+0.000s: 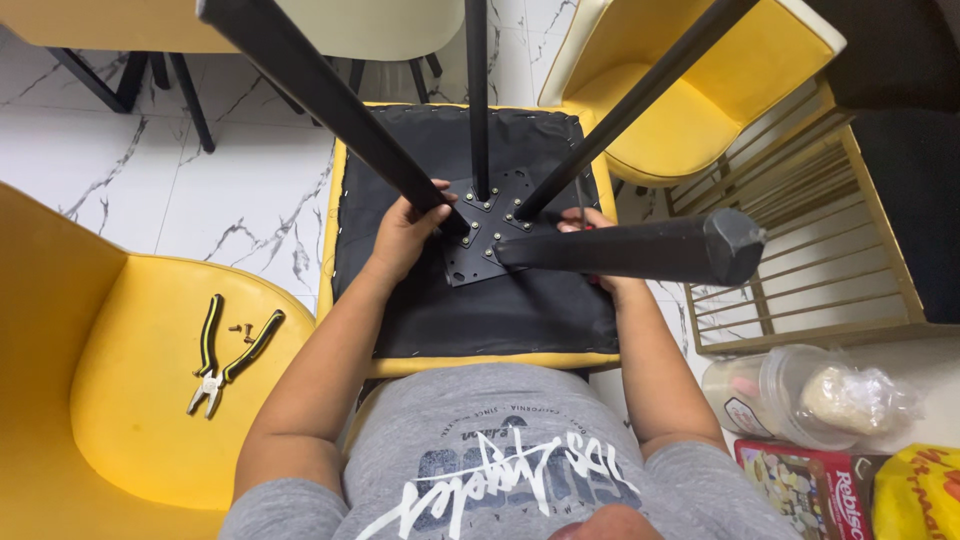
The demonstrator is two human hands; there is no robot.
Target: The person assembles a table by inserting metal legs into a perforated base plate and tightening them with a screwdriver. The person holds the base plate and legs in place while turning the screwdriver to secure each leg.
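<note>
Upturned chair (470, 310) with a black underside and four black legs lies on the person's lap, a yellow seat (150, 400) to its left bearing pliers (228, 352) and small screws (240, 330). Left hand (405, 232) curls its fingers around one leg's base (440, 212) beside the mounting plate (480, 240). Right hand (600, 250), mostly hidden behind another leg (640, 250), seems to grip a thin screwdriver (580, 200).

Matt black metal legs (620, 250), plate (480, 235); black cloth underside (500, 310).

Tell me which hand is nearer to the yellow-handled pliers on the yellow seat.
Left. The left hand grips a black chair leg, closer to the pliers; the right hand is beyond the black mounting plate.
</note>
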